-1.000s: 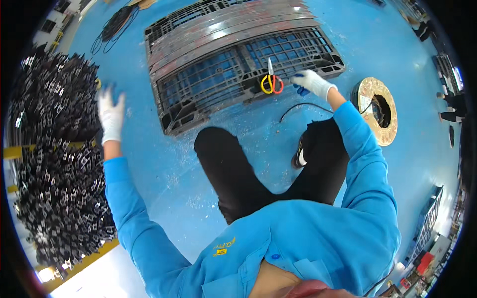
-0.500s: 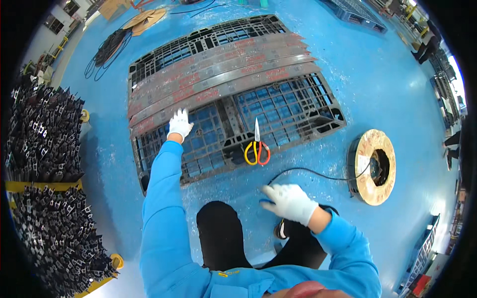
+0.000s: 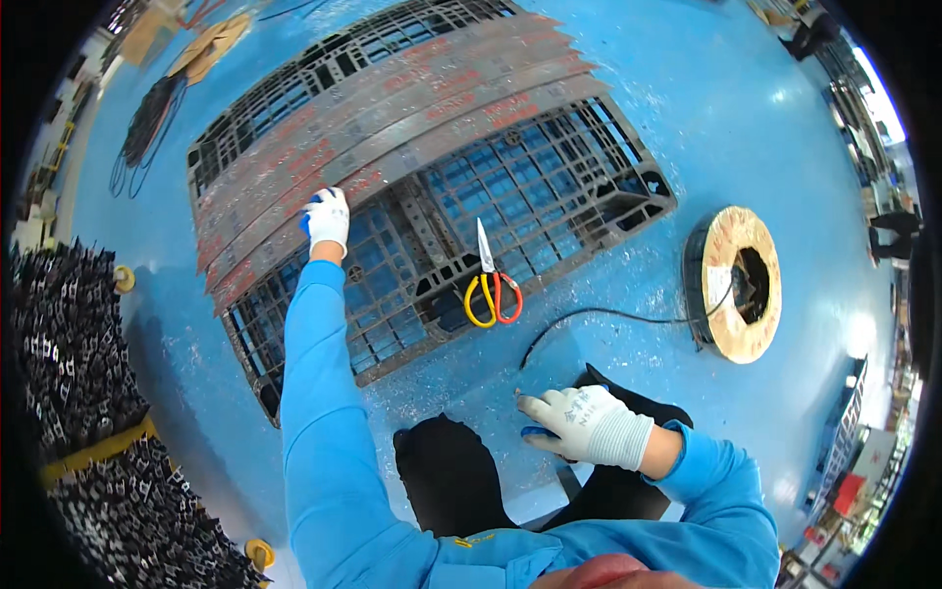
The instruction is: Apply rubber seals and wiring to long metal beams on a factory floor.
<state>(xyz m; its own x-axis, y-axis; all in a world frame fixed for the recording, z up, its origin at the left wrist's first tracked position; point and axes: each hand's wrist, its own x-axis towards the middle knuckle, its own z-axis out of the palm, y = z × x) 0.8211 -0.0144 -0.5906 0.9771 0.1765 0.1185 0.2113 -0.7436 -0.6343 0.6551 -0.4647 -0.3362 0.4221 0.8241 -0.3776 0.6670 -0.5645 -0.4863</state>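
Observation:
Several long grey strips (image 3: 422,142) with red printing lie side by side across a black plastic pallet (image 3: 424,236). My left hand (image 3: 326,221), in a white glove with a blue palm, is at the near edge of the closest strip, its fingers curled over it. Scissors (image 3: 487,261) with one yellow and one red handle rest on the pallet's near side, points away from me. Close to my knee, my gloved right hand (image 3: 579,417) hangs with bent fingers drawn toward the thumb; what they hold, if anything, is too small to make out.
A reel (image 3: 721,294) with tan sides stands at the right, and a black strap (image 3: 599,311) runs from it across the blue floor, ending near my right hand. Stacks of dark profiles (image 3: 74,363) line the left. Flattened cardboard (image 3: 211,44) and coiled black cable (image 3: 149,123) lie far left.
The view has turned, so the pallet appears tilted. My left hand has shifted onto the nearest strip's edge, and its spread fingers have curled. My right hand has lowered slightly toward my knee.

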